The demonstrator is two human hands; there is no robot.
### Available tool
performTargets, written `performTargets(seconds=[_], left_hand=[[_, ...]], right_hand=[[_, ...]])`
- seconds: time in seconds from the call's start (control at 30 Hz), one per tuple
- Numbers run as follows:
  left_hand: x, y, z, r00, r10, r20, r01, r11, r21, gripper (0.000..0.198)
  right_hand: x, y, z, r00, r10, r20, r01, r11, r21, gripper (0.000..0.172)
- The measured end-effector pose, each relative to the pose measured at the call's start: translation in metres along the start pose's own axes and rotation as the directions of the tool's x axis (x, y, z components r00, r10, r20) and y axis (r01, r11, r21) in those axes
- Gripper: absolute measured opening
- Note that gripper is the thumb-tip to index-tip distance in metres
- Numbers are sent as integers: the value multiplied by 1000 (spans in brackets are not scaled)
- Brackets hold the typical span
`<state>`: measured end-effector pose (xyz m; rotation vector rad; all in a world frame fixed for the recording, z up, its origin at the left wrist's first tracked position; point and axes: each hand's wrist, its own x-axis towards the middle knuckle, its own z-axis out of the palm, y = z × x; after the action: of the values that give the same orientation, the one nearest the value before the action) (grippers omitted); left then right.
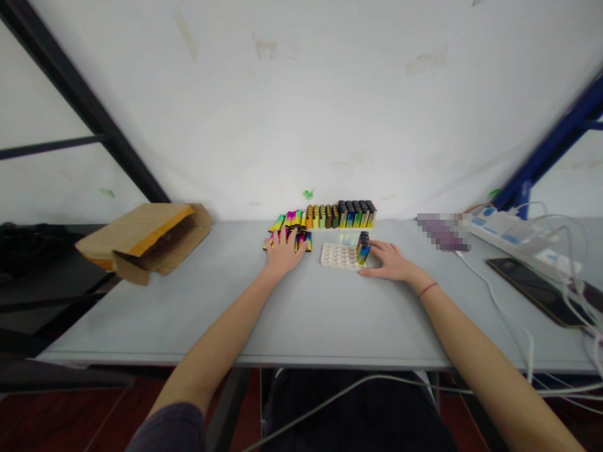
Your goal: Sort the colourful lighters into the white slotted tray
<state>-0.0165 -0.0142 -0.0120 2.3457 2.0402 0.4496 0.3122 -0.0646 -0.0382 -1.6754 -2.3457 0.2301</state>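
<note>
had the left hand (284, 253) open, palm down and fingers spread, resting on a loose heap of multicoloured disposable lighters (282, 223) near the back of the surface (226, 320). had the right hand (386, 262) curved and half open, its fingertips (369, 254) against a small upright group of lighters (363, 247) at the right edge of a white plastic tray (332, 260) with rows of round cells; could not tell whether those fingers gripped the group or only touched it. showed a long row of upright lighters (340, 215) behind the tray, with yellow, green and black bodies packed side by side. wore a thin red cord (428, 289) on the right wrist. had an open cardboard box (146, 242) on the left end of the pale grey surface, and a power strip (509, 235), a dark smartphone (532, 289) and white cables (499, 301) on the right, beside a pixelated patch (443, 231) that hid whatever lay there. faced a scuffed white wall (301, 107), with a blue metal frame bar (551, 147) at the right and a red floor (56, 420) below.
</note>
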Motion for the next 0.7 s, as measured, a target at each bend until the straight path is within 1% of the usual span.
performTargets(seconds=[0.07,0.1,0.17,0.23,0.27,0.33,0.43,0.5,0.6,0.63,0.7], left_hand=[[-2,2,-2,997,52,-52,-52,999,8,63],[-4,3,-3,991,106,-83,-105,994,14,61],[-6,6,-4,962,242,-124,-242,970,21,54],[-7,10,-4,932,343,-120,-344,939,13,47],[-8,13,-3,924,365,-110,-367,930,6,44],[-10,18,-3,924,374,-85,-375,927,-4,38],[-14,24,-6,931,362,-38,-362,932,-9,35],[-16,27,-9,940,342,-12,-342,940,-4,33],[-16,28,-10,948,316,27,-317,948,13,23],[-15,27,-9,949,313,41,-314,949,16,23],[-12,25,-5,948,312,59,-313,950,15,29]], right_hand=[[0,1,1,1000,1,-5,-1,1000,-4,91],[0,1,1,1000,1,-7,-1,1000,-6,90],[1,1,2,1000,4,-10,-4,1000,-6,89],[1,1,1,1000,3,-4,-3,1000,-6,90],[1,1,1,1000,2,0,-2,1000,-7,90],[0,0,0,1000,1,6,-1,1000,-6,90],[0,0,0,1000,3,7,-3,1000,-5,90],[0,0,0,1000,3,9,-3,1000,-7,91],[1,1,2,1000,5,4,-5,1000,-11,91],[1,1,2,1000,5,1,-5,1000,-11,90],[1,2,3,1000,3,-3,-3,1000,-12,90]])
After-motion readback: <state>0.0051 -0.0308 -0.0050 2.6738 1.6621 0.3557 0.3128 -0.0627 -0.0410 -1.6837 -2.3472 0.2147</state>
